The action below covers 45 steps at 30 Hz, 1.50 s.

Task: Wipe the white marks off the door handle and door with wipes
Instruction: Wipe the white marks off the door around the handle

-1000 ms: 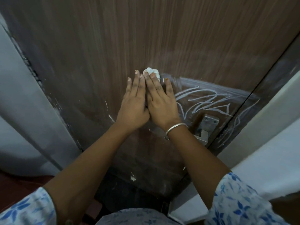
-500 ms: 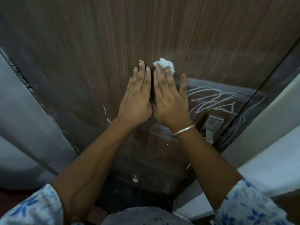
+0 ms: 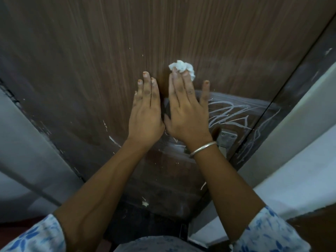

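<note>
High on the door, above the white marks, the crumpled wipe is pressed under the flat right hand, seemingly unpinched, the left hand laid flat and empty, so it could be dropped mid-stroke.

Grey wall at left, pale wall at right beyond dark door jamb, dark floor below, silver bangle, two white sleeves printed with blue flowers.
</note>
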### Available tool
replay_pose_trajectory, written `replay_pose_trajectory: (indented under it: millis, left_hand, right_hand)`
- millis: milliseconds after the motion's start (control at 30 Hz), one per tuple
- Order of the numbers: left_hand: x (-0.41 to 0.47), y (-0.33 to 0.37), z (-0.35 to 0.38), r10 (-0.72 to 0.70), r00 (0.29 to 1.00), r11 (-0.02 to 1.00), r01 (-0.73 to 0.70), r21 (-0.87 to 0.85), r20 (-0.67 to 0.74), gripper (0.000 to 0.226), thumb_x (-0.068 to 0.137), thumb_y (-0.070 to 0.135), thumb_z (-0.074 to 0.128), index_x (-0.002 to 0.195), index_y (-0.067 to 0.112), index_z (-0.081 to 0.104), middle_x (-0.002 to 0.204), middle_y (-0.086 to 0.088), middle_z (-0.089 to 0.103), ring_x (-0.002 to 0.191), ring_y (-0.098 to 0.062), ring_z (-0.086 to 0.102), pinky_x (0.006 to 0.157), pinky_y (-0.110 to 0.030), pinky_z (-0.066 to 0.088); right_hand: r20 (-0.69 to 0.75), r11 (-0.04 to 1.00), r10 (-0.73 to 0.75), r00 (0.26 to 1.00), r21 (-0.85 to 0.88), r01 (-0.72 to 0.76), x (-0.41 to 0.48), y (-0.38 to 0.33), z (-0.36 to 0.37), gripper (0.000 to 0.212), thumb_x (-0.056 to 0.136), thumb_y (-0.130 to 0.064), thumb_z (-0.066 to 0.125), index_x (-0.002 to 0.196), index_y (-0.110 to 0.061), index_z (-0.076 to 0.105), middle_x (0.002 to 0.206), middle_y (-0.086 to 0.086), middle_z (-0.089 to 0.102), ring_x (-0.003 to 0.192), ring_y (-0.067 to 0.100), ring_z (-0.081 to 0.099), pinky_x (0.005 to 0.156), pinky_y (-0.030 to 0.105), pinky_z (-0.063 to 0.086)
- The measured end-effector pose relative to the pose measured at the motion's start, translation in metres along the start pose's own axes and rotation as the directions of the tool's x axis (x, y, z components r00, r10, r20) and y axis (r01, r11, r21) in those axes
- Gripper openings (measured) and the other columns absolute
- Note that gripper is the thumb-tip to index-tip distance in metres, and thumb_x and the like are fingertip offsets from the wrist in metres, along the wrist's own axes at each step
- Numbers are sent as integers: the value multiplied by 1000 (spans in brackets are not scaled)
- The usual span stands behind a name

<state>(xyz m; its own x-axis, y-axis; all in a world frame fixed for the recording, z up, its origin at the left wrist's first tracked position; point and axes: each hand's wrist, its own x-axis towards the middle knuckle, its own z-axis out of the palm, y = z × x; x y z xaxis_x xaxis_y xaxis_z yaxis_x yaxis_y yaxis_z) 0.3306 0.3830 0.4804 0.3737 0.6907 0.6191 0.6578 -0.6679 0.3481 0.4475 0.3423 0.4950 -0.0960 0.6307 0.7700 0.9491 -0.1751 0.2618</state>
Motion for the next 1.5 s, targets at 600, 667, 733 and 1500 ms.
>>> replay_pose_trajectory:
  millis: [600, 667, 733, 1500]
  left_hand:
    - [-4, 45, 15, 55, 998, 984, -54, 169, -1, 78, 87, 5, 54, 146, 3, 4, 157, -17, 3, 142, -31, -3, 115, -46, 3]
    - [-6, 48, 17, 43, 999, 984, -45, 171, 12, 70, 92, 9, 47, 147, 3, 4, 157, -17, 2, 140, -28, -8, 115, -46, 3]
    - [-8, 51, 18, 41, 999, 985, -45, 165, 26, 67, 94, 11, 44, 147, 4, 2, 156, -14, -1, 139, -25, -12, 116, -44, 1]
    - [-14, 69, 17, 81, 984, 991, -96, 91, 157, 91, 82, 21, 58, 146, 5, -4, 156, -12, -10, 139, -23, -17, 117, -45, -2]
  right_hand:
    - [163, 995, 104, 981, -5, -104, -57, 25, -8, 104, 69, -54, 57, 144, 2, 12, 153, 18, 20, 143, 30, 9, 111, 57, -2]
    - [174, 997, 73, 982, -6, -73, -54, 23, -8, 106, 65, -54, 59, 144, 2, 17, 152, 18, 23, 143, 30, 14, 112, 55, -1]
    - [179, 999, 43, 983, 0, -43, -52, 25, -9, 102, 66, -51, 60, 145, 0, 20, 153, 16, 24, 143, 28, 16, 112, 55, -1]
    - [136, 982, 171, 976, 53, -180, -67, 47, -19, 98, 70, -47, 63, 143, 3, 21, 152, 22, 23, 142, 31, 10, 113, 52, 2]
